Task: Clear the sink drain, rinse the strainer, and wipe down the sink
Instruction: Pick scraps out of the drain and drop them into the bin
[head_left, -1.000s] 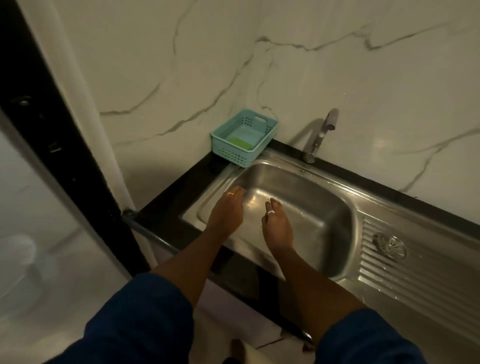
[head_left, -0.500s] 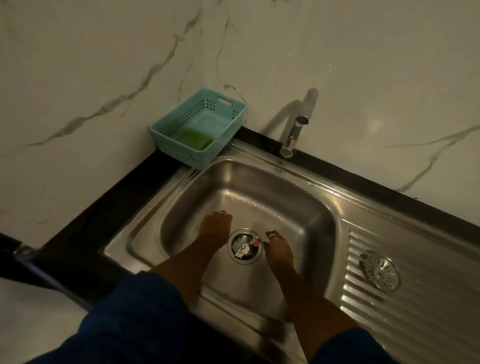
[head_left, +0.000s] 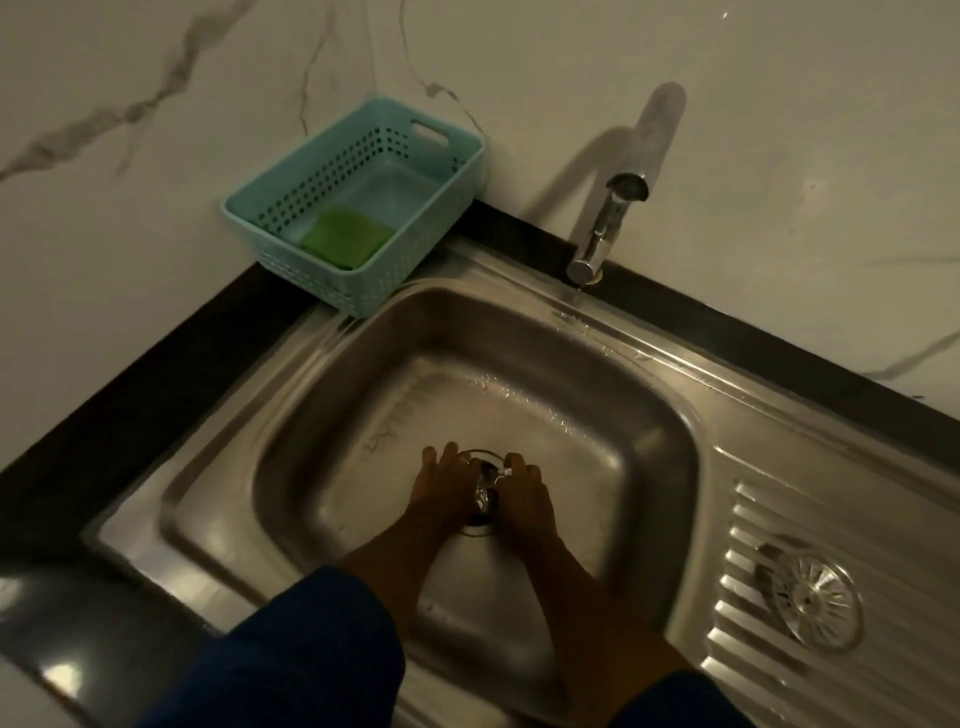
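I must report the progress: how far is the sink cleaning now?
Done: the strainer is out and lies on the ribbed drainboard. In hand: the left hand and right hand are at the drain, where some scrap shows. Left: rinsing the strainer, and wiping the sink; the green sponge lies in the basket.

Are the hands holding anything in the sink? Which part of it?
It cannot be told. The left hand and right hand flank a shiny scrap in the drain, but blur hides any grip.
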